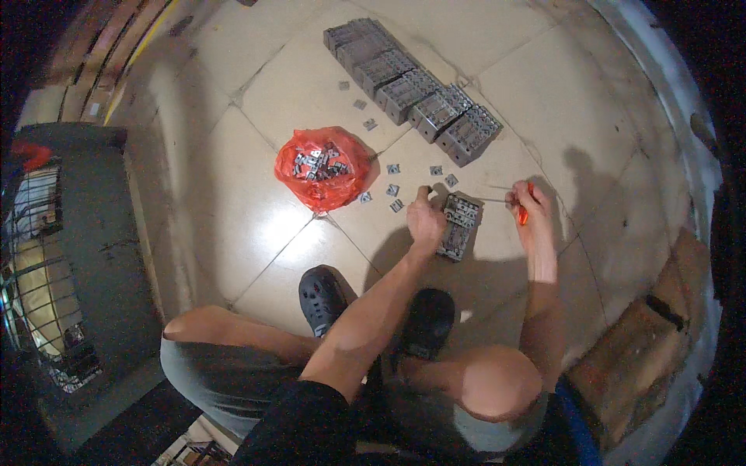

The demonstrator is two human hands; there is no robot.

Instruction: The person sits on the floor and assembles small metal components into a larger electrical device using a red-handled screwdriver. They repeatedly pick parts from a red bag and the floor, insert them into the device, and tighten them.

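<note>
A grey block with rows of screw terminals point(460, 225), like an electrical contactor, is in front of me above the tiled floor. Against its left edge rests my left hand point(427, 223), fingers curled closed; a small dark bit shows at the fingertips, too small to name. My right hand point(533, 210) is wrapped round the orange handle of a screwdriver point(524, 217). Its thin metal shaft points left toward the block's upper right. Several small metal-and-dark pieces point(393, 189) lie loose left of and beyond the block.
A red plastic bag point(322, 198) with similar small pieces sits to the left. Farther off, a slanting row of grey terminal blocks point(416, 89) stands on the floor point(264, 155). At right is flattened brown cardboard point(633, 365); at left, a dark-grey frame with a wire grid point(116, 233).
</note>
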